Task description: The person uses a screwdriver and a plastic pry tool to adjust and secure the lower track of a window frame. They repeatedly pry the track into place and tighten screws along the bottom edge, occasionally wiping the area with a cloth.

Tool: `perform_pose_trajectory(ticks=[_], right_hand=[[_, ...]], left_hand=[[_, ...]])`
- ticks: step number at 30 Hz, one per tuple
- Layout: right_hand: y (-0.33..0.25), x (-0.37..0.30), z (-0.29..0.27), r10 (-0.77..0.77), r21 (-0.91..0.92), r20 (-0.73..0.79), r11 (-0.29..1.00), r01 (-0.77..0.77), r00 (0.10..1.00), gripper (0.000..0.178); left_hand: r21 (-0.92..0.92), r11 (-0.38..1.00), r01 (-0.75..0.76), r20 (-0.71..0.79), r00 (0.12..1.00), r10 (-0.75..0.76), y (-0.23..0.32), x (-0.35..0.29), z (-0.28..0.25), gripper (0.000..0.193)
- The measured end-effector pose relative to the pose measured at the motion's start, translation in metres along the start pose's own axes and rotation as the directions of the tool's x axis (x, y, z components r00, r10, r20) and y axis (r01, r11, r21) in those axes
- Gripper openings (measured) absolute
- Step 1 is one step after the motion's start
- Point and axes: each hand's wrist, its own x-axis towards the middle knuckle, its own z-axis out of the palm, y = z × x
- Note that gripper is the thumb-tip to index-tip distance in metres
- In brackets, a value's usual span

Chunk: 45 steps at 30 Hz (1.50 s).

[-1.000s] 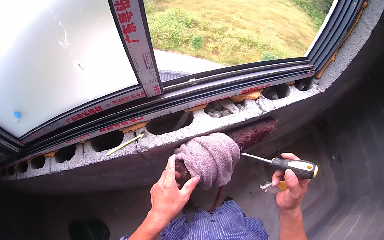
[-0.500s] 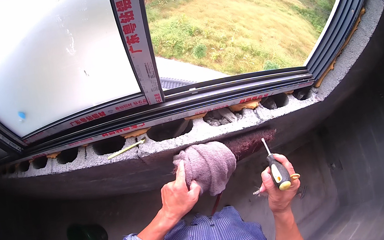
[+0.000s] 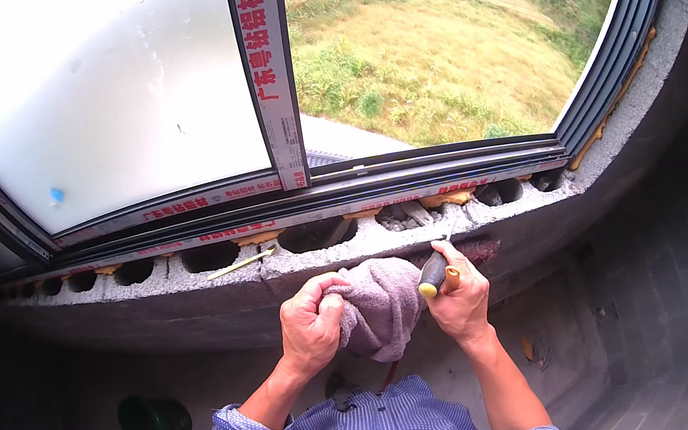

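My left hand (image 3: pixel 307 323) is closed on a bunched mauve cloth (image 3: pixel 383 309), which hangs in front of the block sill. Beside the cloth, my right hand (image 3: pixel 462 304) grips a screwdriver (image 3: pixel 434 273) with a dark handle and a yellow end. A short orange-brown rod end (image 3: pixel 453 277) also sticks out of this hand; its kind is unclear. The screwdriver's shaft points away toward the sill and is mostly hidden. Dark reddish bristles (image 3: pixel 483 249) show behind the right hand, partly covered. What the cloth covers cannot be seen.
A sill of hollow grey blocks (image 3: pixel 328 257) runs below the sliding window frame (image 3: pixel 340 189), with orange foam (image 3: pixel 447 199) in the gap. A thin yellowish stick (image 3: pixel 236 267) lies on the sill. A dark green bucket (image 3: pixel 154 421) stands on the floor at left.
My right hand has moved left and up with the screwdriver, close to the cloth. My left hand has curled tighter round the cloth's edge. The view has shifted slightly.
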Motion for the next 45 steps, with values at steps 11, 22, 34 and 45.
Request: perform_pose_trajectory(ticks=[11,22,34,45], right_hand=[[0.025,0.028,0.048,0.123,-0.201,0.055,0.973,-0.109,0.991,0.055],[0.007,0.052,0.061,0.341,-0.361,0.236,0.900,-0.244,0.910,0.056],[-0.011,0.075,0.061,0.352,-0.383,0.372,0.901,-0.203,0.859,0.042],[-0.010,0.080,0.052,0.434,-0.366,0.410,0.884,-0.291,0.803,0.070]], left_hand=[[-0.434,0.849,-0.300,-0.061,0.950,0.305,0.072,0.001,-0.006,0.027],[-0.445,0.822,-0.355,-0.221,0.933,0.283,0.112,-0.028,-0.026,0.006],[-0.605,0.677,-0.420,-0.227,0.905,0.359,0.128,-0.046,-0.031,0.008],[-0.744,0.566,-0.356,-0.185,0.923,0.337,0.113,-0.051,-0.044,0.010]])
